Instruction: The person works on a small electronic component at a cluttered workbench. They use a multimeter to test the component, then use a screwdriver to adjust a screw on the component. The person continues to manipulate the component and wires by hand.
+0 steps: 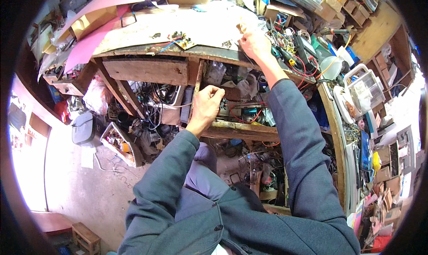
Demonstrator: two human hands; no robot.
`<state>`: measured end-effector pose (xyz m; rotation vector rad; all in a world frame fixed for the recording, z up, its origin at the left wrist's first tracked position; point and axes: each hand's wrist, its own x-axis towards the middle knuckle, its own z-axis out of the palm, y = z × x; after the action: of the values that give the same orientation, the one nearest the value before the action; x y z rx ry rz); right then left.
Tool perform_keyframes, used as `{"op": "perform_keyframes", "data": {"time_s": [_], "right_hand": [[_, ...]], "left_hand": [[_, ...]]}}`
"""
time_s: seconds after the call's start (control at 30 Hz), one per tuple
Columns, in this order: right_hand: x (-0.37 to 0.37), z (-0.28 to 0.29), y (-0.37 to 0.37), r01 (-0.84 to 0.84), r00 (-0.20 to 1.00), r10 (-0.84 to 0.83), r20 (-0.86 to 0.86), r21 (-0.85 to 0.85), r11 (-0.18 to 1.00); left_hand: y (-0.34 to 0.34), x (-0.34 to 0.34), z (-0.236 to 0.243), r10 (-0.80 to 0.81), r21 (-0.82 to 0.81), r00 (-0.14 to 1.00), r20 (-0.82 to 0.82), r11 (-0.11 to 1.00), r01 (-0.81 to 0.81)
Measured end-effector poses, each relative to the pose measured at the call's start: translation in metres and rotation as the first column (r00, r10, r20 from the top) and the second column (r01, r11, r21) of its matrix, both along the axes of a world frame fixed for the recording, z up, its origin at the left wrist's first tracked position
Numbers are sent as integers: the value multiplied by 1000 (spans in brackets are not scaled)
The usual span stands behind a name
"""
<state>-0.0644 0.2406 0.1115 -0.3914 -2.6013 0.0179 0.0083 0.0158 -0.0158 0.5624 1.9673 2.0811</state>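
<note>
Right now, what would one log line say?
left hand: over open drawer; right hand: over benchtop; wired parts: on benchtop; grips: unclear

There are 2 hands (207, 107) (256, 44), 1 wired board (183, 41) and 1 stool (86, 238).

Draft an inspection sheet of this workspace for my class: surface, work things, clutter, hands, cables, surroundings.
Surface: benchtop brightly lit; glare hides detail.
Work things: wired component near the benchtop's front edge; open wooden drawer below.
Clutter: heaped tools and leads at the benchtop's right.
Hands: left hand by the drawer's left side, right hand at the benchtop's front edge; fingers bent, grip unclear.
Cables: black cables tangled left of the drawer.
Surroundings: grey container on the floor; wooden stool lower left.
</note>
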Motion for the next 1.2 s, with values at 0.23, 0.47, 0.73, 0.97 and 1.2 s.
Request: {"op": "perform_keyframes", "data": {"time_s": [0.23,0.47,0.73,0.97,1.2], "right_hand": [[-15,-15,11,-14,993,22,-112,72,997],[-1,6,-4,-155,988,156,-18,49,987],[7,-5,18,-265,937,260,-233,11,964],[92,-25,-48,-494,842,452,-294,-84,865],[146,-61,-76,-532,831,489,-265,-122,838]], "left_hand": [[0,2,5,8,-25,999,-35,1000,-8],[-6,2,5,0,-64,1000,-30,998,-2],[-4,3,15,-155,-4,978,143,988,157],[-5,-2,5,-221,224,968,117,956,191],[-10,3,19,-249,289,954,168,938,194]]}}
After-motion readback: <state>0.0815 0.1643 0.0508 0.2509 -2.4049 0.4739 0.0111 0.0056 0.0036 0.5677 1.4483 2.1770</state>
